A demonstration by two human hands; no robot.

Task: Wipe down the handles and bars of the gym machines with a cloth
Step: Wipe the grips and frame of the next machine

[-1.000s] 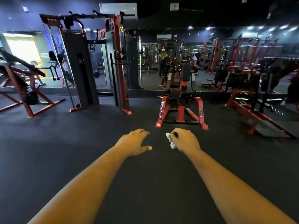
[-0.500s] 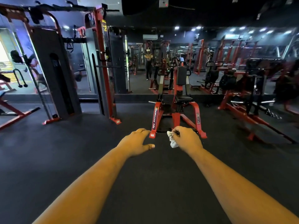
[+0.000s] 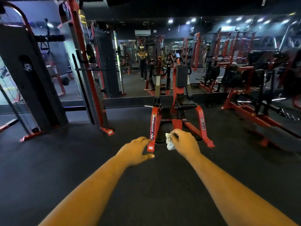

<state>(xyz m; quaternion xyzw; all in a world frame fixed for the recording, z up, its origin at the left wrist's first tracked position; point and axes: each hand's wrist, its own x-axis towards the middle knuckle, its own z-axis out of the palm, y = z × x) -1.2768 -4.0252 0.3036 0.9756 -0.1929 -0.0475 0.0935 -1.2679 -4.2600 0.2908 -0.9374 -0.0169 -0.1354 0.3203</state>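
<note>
Two bare arms reach forward over the dark floor [image 3: 48, 168]. Fingers of the left hand [image 3: 136, 150] hang relaxed, holding nothing. Beside it, the right hand [image 3: 184, 141] pinches a small crumpled white cloth [image 3: 169, 141] at its fingertips. Ahead stands a red seated machine [image 3: 178, 111] before a wall mirror [image 3: 162, 54].

The gym was dim, lit by small white ceiling spotlights [image 3: 170, 20] at the far end. Wide-angle distortion bent the edges, and distant red machines looked soft.
</note>
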